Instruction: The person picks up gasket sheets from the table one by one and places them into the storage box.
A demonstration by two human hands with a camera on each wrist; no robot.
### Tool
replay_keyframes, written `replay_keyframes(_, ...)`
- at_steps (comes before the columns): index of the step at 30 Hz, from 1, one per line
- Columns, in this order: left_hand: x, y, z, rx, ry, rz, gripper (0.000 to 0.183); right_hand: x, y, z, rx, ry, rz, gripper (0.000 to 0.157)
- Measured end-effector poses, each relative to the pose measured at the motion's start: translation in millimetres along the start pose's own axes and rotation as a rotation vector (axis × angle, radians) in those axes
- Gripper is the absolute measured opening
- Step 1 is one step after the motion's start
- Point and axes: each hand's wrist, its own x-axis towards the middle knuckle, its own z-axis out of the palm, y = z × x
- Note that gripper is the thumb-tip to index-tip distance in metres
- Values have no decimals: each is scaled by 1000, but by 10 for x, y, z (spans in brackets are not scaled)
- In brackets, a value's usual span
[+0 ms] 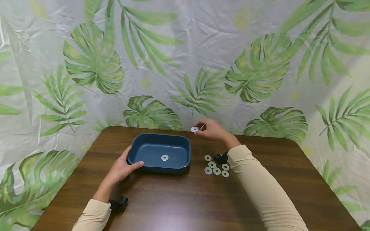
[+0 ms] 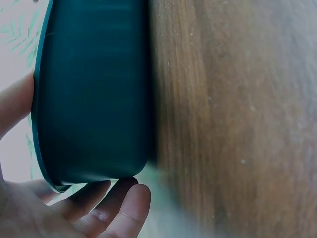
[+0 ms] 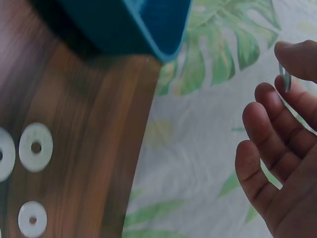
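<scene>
A dark blue rectangular tub stands on the table with one flat metal washer lying on its floor. At the tub's near left corner, my left hand holds the wall. The left wrist view shows the thumb at the rim and the fingers against the end wall. My right hand is raised beyond the tub's right end, pinching another washer between thumb and fingertip. Seen edge-on in the right wrist view, that washer sits apart from the other, loosely bent fingers.
Several loose washers lie flat on the wooden table, to the right of the tub and below my right forearm. A leaf-patterned sheet hangs behind the table's far edge. Each wrist wears a black camera mount.
</scene>
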Motion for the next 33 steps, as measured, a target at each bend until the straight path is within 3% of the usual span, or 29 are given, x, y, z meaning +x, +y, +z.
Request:
replay_keyframes(16,-6,-26,0,-28,9,11,102,260,-379,335,20,-47,-36,31)
replay_keyframes(22,-13,-32,1,-33,9,6,101,303,-473,468,54,-74,-2,31)
replay_keyframes(33,23,-26,1,-26,18,12,101,328,-533,502,69,-88,24,28)
